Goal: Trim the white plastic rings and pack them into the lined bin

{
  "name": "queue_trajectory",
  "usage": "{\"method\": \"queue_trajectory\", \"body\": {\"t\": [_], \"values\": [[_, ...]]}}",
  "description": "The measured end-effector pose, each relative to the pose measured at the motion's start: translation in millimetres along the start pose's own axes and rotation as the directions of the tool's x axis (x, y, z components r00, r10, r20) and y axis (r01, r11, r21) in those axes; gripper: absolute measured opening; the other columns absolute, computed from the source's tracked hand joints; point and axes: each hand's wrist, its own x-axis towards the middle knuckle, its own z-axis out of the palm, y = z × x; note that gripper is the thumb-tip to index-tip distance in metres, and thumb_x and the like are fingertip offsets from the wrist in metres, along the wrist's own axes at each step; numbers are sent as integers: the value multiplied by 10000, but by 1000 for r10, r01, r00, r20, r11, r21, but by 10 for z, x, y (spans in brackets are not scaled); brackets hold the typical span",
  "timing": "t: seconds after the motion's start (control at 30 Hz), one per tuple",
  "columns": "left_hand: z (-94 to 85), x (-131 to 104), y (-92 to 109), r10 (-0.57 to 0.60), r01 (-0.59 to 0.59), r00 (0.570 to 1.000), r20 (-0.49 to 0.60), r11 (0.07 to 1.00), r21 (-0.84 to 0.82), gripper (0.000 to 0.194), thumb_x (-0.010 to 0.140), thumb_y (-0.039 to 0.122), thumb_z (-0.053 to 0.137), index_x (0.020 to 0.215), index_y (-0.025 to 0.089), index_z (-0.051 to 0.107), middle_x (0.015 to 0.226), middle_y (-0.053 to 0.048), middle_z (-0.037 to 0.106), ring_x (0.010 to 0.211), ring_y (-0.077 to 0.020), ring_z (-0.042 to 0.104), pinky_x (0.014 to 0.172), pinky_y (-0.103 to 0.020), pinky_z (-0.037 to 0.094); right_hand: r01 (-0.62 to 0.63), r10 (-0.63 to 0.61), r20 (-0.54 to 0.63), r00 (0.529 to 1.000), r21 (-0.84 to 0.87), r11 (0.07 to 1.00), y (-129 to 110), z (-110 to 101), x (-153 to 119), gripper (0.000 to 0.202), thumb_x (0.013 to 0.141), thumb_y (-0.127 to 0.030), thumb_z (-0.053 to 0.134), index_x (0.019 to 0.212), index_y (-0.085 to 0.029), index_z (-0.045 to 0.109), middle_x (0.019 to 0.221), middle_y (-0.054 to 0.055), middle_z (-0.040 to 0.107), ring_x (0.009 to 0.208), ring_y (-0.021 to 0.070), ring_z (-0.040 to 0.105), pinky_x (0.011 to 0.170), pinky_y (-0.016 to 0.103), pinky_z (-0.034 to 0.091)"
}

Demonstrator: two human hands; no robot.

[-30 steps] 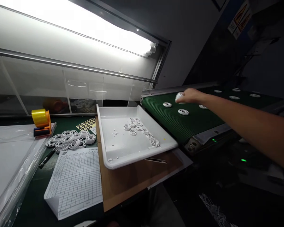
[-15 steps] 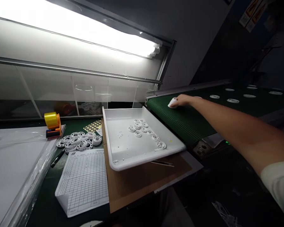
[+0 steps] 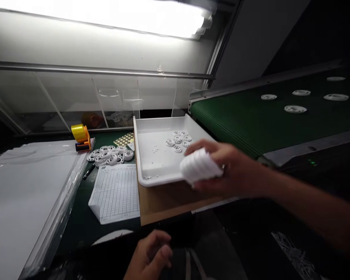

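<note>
- Head view: your right hand [image 3: 237, 171] grasps a stack of white rings [image 3: 200, 166], its fingers wrapped on the far and near sides of it.
- The stack lies tilted in your grip, at the finger ends; one finger runs along its upper edge and another digit presses under its lower edge.
- Blur hides the single rings, so you cannot count them, yet ridges show several pressed side by side.
- From this angle the stack covers the near right part of the white tray [image 3: 147, 159]; you cannot tell whether it is over the tray or in front of it.
- Your left hand [image 3: 151, 254] is at the bottom of the view, released, fingers loosely bent and thumb apart from the index finger, well apart from the stack.
- Inside the tray, beyond your right fingers, a cluster of loose rings [image 3: 175, 139] lies flat, with small white beads [image 3: 155, 149] scattered to their left.
- Right of the tray, more rings [image 3: 295, 112] lie spaced out on the green belt [image 3: 236, 120], beyond your right forearm.
- Left of the tray, a heaped pile of rings [image 3: 103, 156] sits just behind the gridded paper sheet [image 3: 119, 190], well apart from both your hands.
</note>
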Motion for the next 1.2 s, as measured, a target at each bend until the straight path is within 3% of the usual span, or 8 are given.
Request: {"method": "queue_trajectory", "body": {"t": [0.03, 0.13, 0.3, 0.4, 0.57, 0.83, 1.0, 1.2], "values": [[39, -18, 131, 54, -53, 999, 9, 996, -77, 698, 886, 793, 617, 1172, 161, 694, 948, -92, 743, 785, -198, 721, 783, -311, 556, 130, -126, -37, 991, 153, 980, -9, 277, -170, 156, 792, -244, 956, 811, -226, 802, 1300, 74, 649, 1070, 251, 720, 876, 338, 624], [141, -24, 555, 118, -102, 991, 58, 968, -230, 830, 856, 848, 595, 1310, 154, 632, 1068, -132, 740, 777, -206, 726, 729, -311, 564, 271, -224, -179, 958, 306, 913, 75, 935, -541, 146, 891, -381, 890, 888, -267, 799, 1336, 76, 619, 1165, 280, 689, 1009, 412, 600], [328, 56, 927, 107, -101, 994, 16, 974, -201, 732, 862, 750, 703, 1273, 146, 653, 1144, -116, 727, 1029, -246, 677, 877, -307, 551, 310, -245, -210, 946, 378, 872, 250, 1374, -776, 203, 949, -443, 827, 911, -252, 772, 1434, 92, 565, 1228, 290, 650, 1088, 445, 544], [457, 66, 918, 74, -77, 997, -22, 982, -173, 625, 848, 573, 833, 1305, 199, 628, 1178, -68, 711, 1000, -189, 656, 868, -255, 532, 234, -174, -170, 970, 459, 857, 294, 1391, -878, 263, 973, -485, 790, 1095, -256, 752, 1511, 111, 526, 1259, 296, 627, 1110, 444, 533], [608, 65, 889, 39, -41, 999, -12, 975, -217, 591, 827, 381, 903, 1317, 263, 595, 1240, -46, 691, 1037, -156, 656, 879, -216, 540, 100, -42, -107, 993, 627, 773, 326, 1321, -1011, 621, 981, -605, 744, 1509, -351, 537, 1498, 106, 516, 1338, 308, 587, 1143, 455, 528], [790, 279, 1053, -20, 28, 999, 27, 935, -353, 572, 708, 427, 977, 1119, 168, 674, 935, -18, 685, 818, -105, 619, 699, -158, 536, 230, -192, -134, 972, 411, 882, 520, 1099, -1094, 552, 1009, -319, 744, 1513, -351, 521, 1518, 109, 511, 1366, 342, 546, 1162, 520, 515], [945, 297, 1072, 5, -26, 998, -66, 947, -319, 492, 737, 232, 944, 1134, 209, 654, 957, -11, 681, 794, -99, 617, 679, -161, 548, 115, -73, -98, 993, 552, 826, 546, 1089, -1175, 688, 970, -569, 769, 1550, -344, 474, 1535, 122, 468, 1344, 357, 572, 1129, 508, 550], [986, 290, 1074, -68, 67, 998, 14, 905, -420, 614, 624, 305, 1021, 1108, 172, 668, 955, -7, 652, 802, -96, 611, 678, -149, 543, 237, -201, -132, 971, 379, 895, 565, 1081, -1207, 632, 1061, -361, 669, 1620, -338, 375, 1509, 119, 501, 1374, 342, 528, 1167, 515, 489]]}}
